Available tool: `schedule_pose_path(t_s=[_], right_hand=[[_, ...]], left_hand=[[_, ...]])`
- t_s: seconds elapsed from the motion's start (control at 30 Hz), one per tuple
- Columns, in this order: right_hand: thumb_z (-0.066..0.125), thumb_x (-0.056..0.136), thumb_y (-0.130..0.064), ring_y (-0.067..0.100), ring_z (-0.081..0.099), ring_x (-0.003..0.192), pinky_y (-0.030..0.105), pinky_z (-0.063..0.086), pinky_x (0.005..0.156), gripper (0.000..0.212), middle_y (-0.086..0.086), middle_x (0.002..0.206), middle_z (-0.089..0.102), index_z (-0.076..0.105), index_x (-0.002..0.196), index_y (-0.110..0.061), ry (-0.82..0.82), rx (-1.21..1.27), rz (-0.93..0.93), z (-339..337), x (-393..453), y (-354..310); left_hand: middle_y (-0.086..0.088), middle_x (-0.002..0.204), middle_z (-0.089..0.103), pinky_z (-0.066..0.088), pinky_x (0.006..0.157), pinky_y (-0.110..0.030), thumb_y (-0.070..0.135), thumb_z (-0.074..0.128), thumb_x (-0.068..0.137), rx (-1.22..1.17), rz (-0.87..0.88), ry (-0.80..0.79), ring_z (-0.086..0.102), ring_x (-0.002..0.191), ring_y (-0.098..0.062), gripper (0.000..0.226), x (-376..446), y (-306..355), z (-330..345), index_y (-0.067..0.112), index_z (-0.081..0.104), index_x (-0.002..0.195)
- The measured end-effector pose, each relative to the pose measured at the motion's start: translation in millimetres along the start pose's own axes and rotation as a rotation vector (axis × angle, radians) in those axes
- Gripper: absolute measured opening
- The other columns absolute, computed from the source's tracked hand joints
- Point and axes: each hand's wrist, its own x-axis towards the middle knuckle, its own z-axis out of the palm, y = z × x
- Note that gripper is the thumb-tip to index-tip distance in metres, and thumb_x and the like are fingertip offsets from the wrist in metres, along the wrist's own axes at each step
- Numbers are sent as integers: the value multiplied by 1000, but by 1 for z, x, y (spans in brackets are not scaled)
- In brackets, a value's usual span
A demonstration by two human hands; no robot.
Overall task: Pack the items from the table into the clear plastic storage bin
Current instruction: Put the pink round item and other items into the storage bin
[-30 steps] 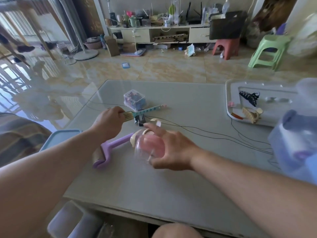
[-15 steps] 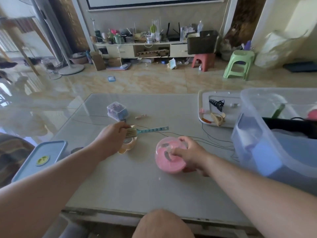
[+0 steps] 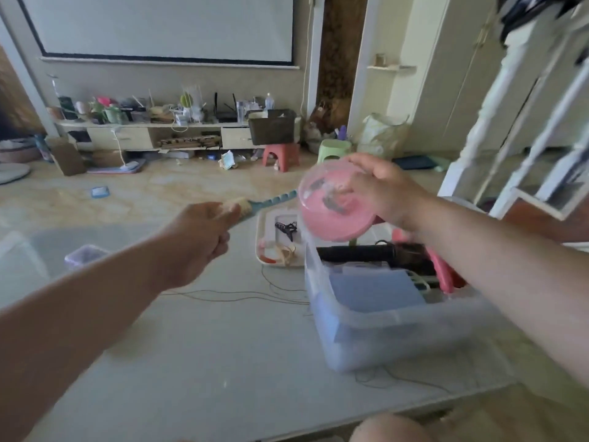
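Above the bin [image 3: 398, 327], pink round container [image 3: 331, 212] in right hand [image 3: 382, 189].

There is just one camera, worn on the person's head, and it looks forward and a little down across the bench [image 3: 204, 352], so both arms reach into the picture from the bottom corners and a knee [image 3: 387, 429] shows at the bottom edge. It is close to the two hands, the left hand [image 3: 197, 237] and the right hand [image 3: 379, 189], and to the clear bin [image 3: 398, 327] on the right side of the bench. The wide lens also takes in the far side of the room, with the low shelf [image 3: 153, 135] against the back wall and the white screen [image 3: 159, 27] above it, and it bends straight things near the edges.
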Motion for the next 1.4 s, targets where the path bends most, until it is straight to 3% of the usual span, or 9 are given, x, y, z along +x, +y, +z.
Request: schedule_pose_path(t_s=[0.2, 0.37, 0.47, 0.57, 0.7, 0.8, 0.97, 1.13, 1.4], right_hand=[[78, 78, -39, 33, 67, 108, 50, 63, 84, 75, 11, 135, 58, 44, 143, -24, -53, 79, 472, -2, 44, 117], [79, 61, -67, 28, 69, 111, 52, 61, 92, 98, 6, 133, 64, 51, 140, -17, -158, 99, 442, 8, 62, 140], [68, 79, -76, 22, 66, 104, 46, 56, 95, 69, -3, 122, 68, 66, 125, -25, -112, -139, 365, -12, 62, 157], [72, 93, -51, 23, 62, 93, 38, 53, 77, 36, 10, 127, 67, 67, 118, -25, 71, 174, 309, -40, 60, 157], [78, 85, -32, 19, 59, 99, 34, 52, 83, 75, -1, 134, 54, 43, 150, -41, 304, -117, 70, -84, 48, 145], [73, 88, -43, 22, 56, 122, 42, 43, 109, 50, -6, 139, 58, 64, 137, -40, 125, -676, -163, -93, 34, 136], [75, 93, -33, 5, 68, 89, 30, 54, 83, 13, -19, 95, 72, 75, 101, -44, -290, -658, 44, -78, 19, 151], [62, 101, -43, 7, 66, 92, 38, 57, 92, 14, -21, 97, 71, 76, 99, -44, -363, -724, 130, -59, 26, 179], [57, 104, -39, 8, 69, 94, 31, 58, 86, 19, -22, 101, 74, 75, 105, -45, -408, -618, 202, -59, 22, 171]], left_hand=[[-2, 67, 45, 37, 68, -38, 44, 52, 105, 78, 49, 14, 40, 59, -17, 35, 29, 1, 104, 14, 70, 101], [-1, 79, 59, 43, 63, -31, 48, 42, 106, 336, 177, -11, 54, 69, -22, 35, 38, -6, 148, 26, 68, 111], [-6, 92, 65, 45, 58, -30, 52, 41, 104, 422, 190, 10, 61, 71, -23, 32, 46, -16, 155, 35, 67, 97], [-6, 89, 65, 56, 62, -34, 49, 41, 105, 426, 171, -1, 62, 66, -21, 33, 48, -22, 159, 32, 67, 93], [-4, 92, 68, 54, 71, -36, 42, 42, 107, 526, 278, -91, 65, 77, -23, 26, 46, -20, 172, 32, 66, 111], [-2, 104, 65, 47, 65, -21, 39, 41, 108, 652, 359, -199, 63, 80, -20, 28, 40, -15, 190, 29, 66, 114], [5, 105, 63, 41, 92, -41, 45, 34, 107, 1231, 632, -327, 52, 106, -24, 35, 33, -25, 190, 43, 68, 109], [15, 103, 67, 35, 95, -39, 75, 47, 91, 1449, 642, -374, 48, 110, -17, 40, 31, -24, 165, 47, 69, 109], [6, 90, 65, 54, 74, -35, 40, 69, 92, 1559, 519, -317, 65, 91, -21, 10, 23, -18, 154, 32, 74, 92]])
